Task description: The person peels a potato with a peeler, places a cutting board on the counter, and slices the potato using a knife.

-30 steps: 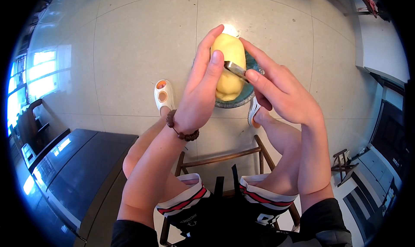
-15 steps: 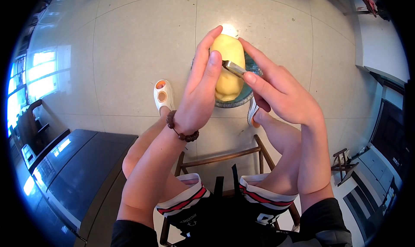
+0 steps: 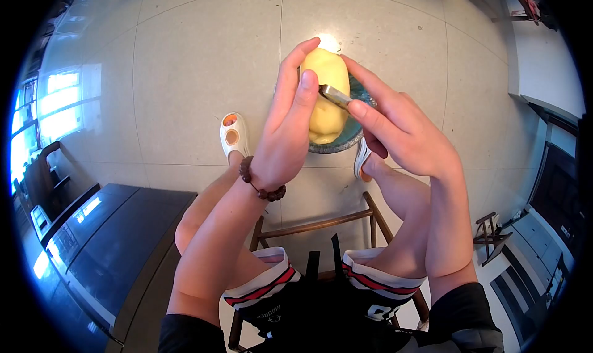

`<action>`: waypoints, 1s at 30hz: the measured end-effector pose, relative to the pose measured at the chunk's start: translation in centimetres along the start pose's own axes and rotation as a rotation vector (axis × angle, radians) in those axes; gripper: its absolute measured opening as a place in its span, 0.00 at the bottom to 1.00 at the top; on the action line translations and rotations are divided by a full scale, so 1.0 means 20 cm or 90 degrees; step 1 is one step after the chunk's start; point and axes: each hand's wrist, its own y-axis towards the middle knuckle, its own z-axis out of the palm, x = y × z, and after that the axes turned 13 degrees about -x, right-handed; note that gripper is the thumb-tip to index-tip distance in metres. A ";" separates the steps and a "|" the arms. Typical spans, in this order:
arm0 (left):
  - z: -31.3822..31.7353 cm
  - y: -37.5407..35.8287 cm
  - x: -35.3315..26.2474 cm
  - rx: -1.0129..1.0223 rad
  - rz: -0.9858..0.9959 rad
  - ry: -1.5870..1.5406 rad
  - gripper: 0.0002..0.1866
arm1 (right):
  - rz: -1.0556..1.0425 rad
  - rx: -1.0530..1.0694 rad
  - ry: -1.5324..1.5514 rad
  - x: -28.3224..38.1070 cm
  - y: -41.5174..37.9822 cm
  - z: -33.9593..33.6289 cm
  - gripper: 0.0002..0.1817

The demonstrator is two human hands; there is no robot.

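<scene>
A large smooth yellow potato-like piece [image 3: 326, 69] is held upright between my hands. My left hand [image 3: 287, 115] wraps its left side, thumb and fingers against it. My right hand [image 3: 404, 127] pinches a small metal peeler [image 3: 336, 98] between thumb and fingers, its head lying across the middle of the yellow piece. The right index finger reaches along the piece's right edge. Below them a round greenish bin [image 3: 357, 130] shows partly, lined with what looks like clear plastic. A beaded bracelet circles my left wrist.
A dark glossy table [image 3: 123, 242] stands at the lower left. My feet in white clogs [image 3: 233, 134] flank the bin on the tiled floor [image 3: 210, 50]. A wooden chair bar [image 3: 315, 224] crosses between my legs. A small wooden stool [image 3: 492, 237] is at the right.
The yellow piece and both hands have shifted very slightly, and the peeler's angle is a little changed. The grip of each hand is the same.
</scene>
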 end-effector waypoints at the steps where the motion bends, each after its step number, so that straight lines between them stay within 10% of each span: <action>1: 0.00 0.00 0.00 0.000 0.010 0.037 0.29 | 0.016 0.005 -0.003 0.00 0.00 0.00 0.39; 30: 0.01 -0.02 -0.01 -0.004 -0.035 -0.043 0.27 | 0.013 -0.035 0.078 -0.01 -0.01 0.02 0.39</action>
